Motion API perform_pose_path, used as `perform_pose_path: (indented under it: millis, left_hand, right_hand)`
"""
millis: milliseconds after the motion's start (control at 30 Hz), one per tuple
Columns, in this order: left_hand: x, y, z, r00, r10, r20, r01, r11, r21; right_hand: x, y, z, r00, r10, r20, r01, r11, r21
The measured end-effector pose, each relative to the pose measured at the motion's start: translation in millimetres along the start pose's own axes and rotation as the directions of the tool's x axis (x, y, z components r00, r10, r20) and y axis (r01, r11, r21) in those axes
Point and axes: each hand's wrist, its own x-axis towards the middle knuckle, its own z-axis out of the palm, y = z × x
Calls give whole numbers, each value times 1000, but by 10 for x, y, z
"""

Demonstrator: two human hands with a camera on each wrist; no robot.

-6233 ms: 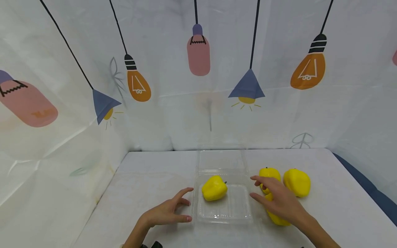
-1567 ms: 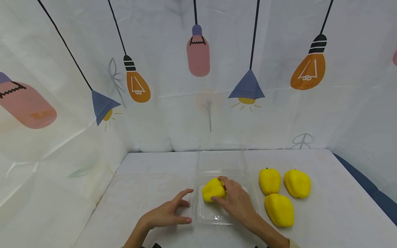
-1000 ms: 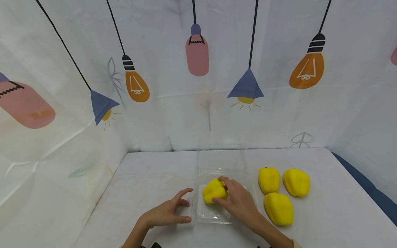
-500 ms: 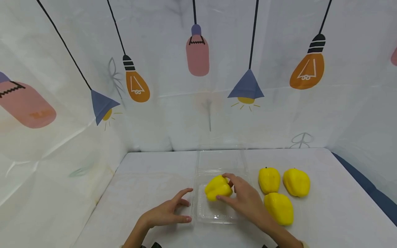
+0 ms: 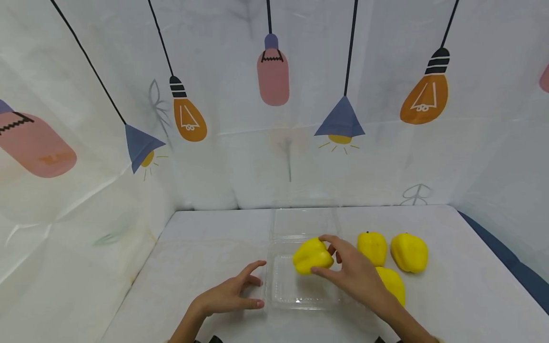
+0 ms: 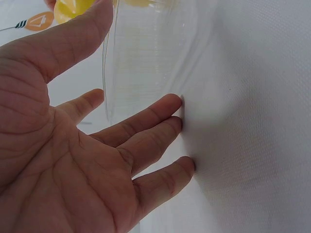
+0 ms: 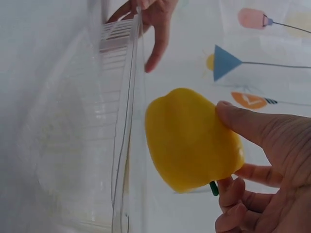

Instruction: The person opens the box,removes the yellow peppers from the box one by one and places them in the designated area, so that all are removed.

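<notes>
My right hand (image 5: 359, 275) pinches a yellow bell pepper (image 5: 310, 258) between thumb and fingers, holding it raised over the right half of an open clear plastic container (image 5: 293, 296). In the right wrist view the pepper (image 7: 187, 141) hangs beside the container wall (image 7: 121, 145), its short green stem toward the fingers. My left hand (image 5: 229, 295) stays just left of the container with thumb and fingers spread, gripping nothing. Its fingertips (image 6: 175, 127) rest on or very near the white tabletop in the left wrist view, with the thumb beside the container's edge.
Three more yellow bell peppers lie on the table right of the container: one at the back (image 5: 372, 248), one farther right (image 5: 409, 253) and one nearer (image 5: 393, 286), partly behind my right hand. The container's lid (image 5: 305, 222) lies folded back toward the patterned curtain (image 5: 240, 162).
My right hand went from beside the loose peppers to the one in the container, gripped it, then lifted it and moved it right. The left hand stayed put.
</notes>
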Motion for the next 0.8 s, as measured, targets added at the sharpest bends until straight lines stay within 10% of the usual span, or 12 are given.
perform_pose_path:
  millis: [800]
  left_hand:
    - [-5, -34, 25, 999, 47, -6, -47, 999, 12]
  right_hand:
    - [-42, 321, -396, 998, -42, -42, 42, 999, -6]
